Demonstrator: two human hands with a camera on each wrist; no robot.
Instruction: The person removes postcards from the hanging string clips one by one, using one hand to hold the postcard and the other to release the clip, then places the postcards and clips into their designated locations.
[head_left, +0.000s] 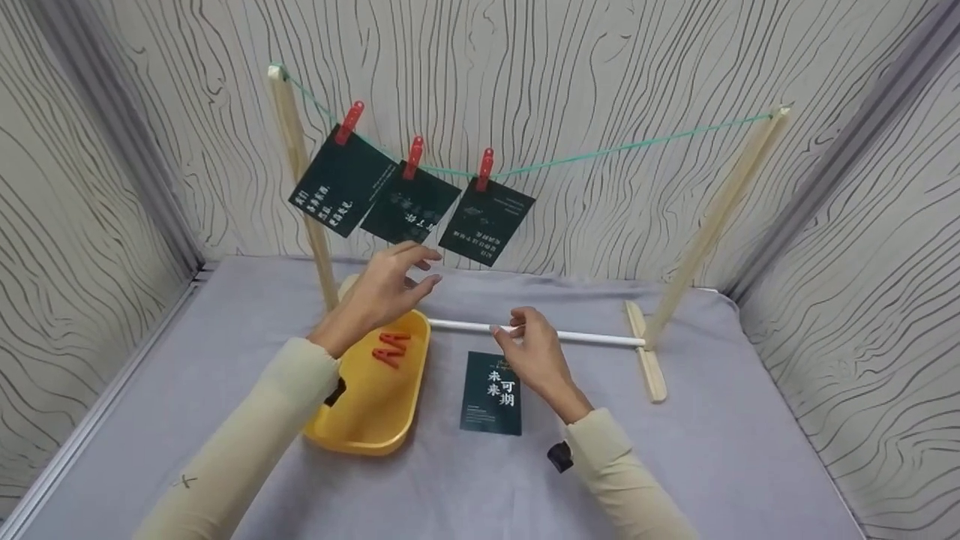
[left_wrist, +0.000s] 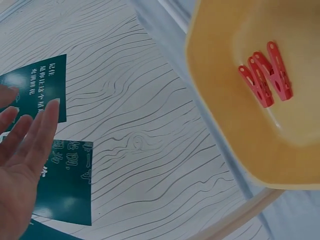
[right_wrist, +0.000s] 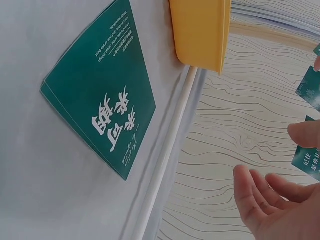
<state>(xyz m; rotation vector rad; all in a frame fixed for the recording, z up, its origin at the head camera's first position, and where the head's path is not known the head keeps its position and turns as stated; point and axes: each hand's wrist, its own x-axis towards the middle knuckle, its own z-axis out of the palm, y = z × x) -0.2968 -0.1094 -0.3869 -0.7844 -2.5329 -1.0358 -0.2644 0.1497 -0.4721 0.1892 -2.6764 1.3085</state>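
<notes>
Three dark green cards hang from a green string (head_left: pixel 637 147), each under a red clothespin: the left card (head_left: pixel 341 180), the middle card (head_left: pixel 411 204) and the right card (head_left: pixel 487 221). My left hand (head_left: pixel 390 285) is just below the middle card, holding nothing, its fingers loosely bent. Over the white rod, my right hand (head_left: pixel 534 352) is also without anything in its grasp, thumb and fingers apart. Beneath it, another green card (right_wrist: pixel 107 95) with white characters lies on the cloth; its edge looks layered. Red clothespins (left_wrist: pixel 267 75) lie inside the yellow tub (left_wrist: pixel 215 100).
Two wooden posts hold up the string, the left post (head_left: pixel 319 255) behind the tub and the right post (head_left: pixel 712 225) on a wooden foot (head_left: pixel 646 360). A white rod (head_left: pixel 600 339) runs low between them. Wood-grain-patterned walls (head_left: pixel 585 67) enclose the grey cloth (head_left: pixel 735 435).
</notes>
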